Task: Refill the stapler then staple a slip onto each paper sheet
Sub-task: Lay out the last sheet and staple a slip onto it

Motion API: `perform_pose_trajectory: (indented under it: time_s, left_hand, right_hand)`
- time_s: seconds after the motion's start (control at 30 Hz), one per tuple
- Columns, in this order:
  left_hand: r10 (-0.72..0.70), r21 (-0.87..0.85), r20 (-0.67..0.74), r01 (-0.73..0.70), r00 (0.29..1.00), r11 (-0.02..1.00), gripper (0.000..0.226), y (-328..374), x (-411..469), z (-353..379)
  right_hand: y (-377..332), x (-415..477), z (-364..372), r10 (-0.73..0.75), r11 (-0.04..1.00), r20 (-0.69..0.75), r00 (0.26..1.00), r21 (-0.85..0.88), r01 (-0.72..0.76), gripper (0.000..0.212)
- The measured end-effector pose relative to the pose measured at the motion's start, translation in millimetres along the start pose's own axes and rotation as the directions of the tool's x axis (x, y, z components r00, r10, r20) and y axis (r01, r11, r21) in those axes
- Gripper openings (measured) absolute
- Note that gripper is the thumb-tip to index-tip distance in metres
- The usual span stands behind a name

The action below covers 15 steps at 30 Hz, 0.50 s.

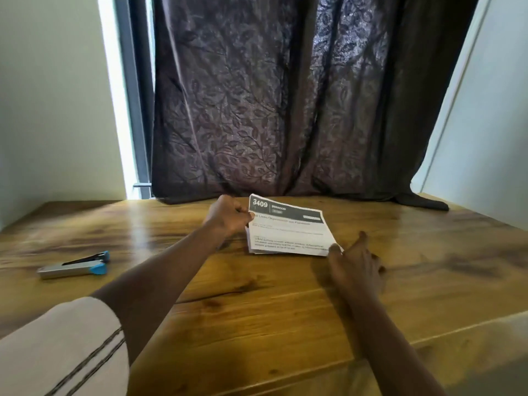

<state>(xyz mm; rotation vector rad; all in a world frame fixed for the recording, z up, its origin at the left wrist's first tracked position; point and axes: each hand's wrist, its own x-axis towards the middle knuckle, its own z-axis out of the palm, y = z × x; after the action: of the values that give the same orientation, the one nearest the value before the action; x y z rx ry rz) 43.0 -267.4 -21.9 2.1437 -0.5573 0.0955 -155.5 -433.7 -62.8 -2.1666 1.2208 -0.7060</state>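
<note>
Grips left edge of paper stack [288,234] in curled left hand [228,214]; touches its near right corner with right hand [354,262], fingers extended.

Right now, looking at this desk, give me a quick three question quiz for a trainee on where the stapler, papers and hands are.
1. True or false: the stapler lies on the table with neither hand touching it.
2. Where does the left hand grip the paper stack? A: its left edge. B: its near right corner. C: its far right corner.
3. Which corner of the stack is the right hand at?
Key: 1 true. 2 A. 3 the near right corner.
</note>
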Motion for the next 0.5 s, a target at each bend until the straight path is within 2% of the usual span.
perform_pose_trajectory:
  time_s: [0.13, 0.2, 0.27, 0.33, 0.4, 0.5]
  left_hand:
    - [-0.008, 0.228, 0.016, 0.004, 1.000, 0.974, 0.014, -9, 5, 16]
    - [0.023, 0.327, -0.003, -0.021, 1.000, 0.945, 0.029, -11, 0, 14]
    - [0.116, 0.420, 0.045, -0.124, 0.992, 0.899, 0.059, -9, -9, 11]
    - [0.242, 0.472, 0.200, -0.310, 0.949, 0.825, 0.084, -7, -23, 8]
    - [0.321, 0.489, 0.335, -0.455, 0.886, 0.744, 0.088, -3, -35, 7]
    - [0.380, 0.485, 0.406, -0.549, 0.831, 0.681, 0.078, 0, -39, 10]
  right_hand:
    - [2, 6, 5, -0.063, 0.989, 0.065, 0.996, -0.133, 0.071, 0.084]
    - [3, 8, 8, -0.106, 0.975, 0.089, 0.990, -0.185, 0.122, 0.085]
    - [2, 8, 12, -0.133, 0.962, 0.097, 0.986, -0.226, 0.152, 0.083]
    - [2, 8, 14, -0.152, 0.948, 0.083, 0.985, -0.268, 0.169, 0.079]
    - [2, 8, 14, -0.162, 0.941, 0.066, 0.985, -0.289, 0.174, 0.075]
    - [2, 6, 15, -0.179, 0.942, 0.057, 0.982, -0.279, 0.188, 0.072]
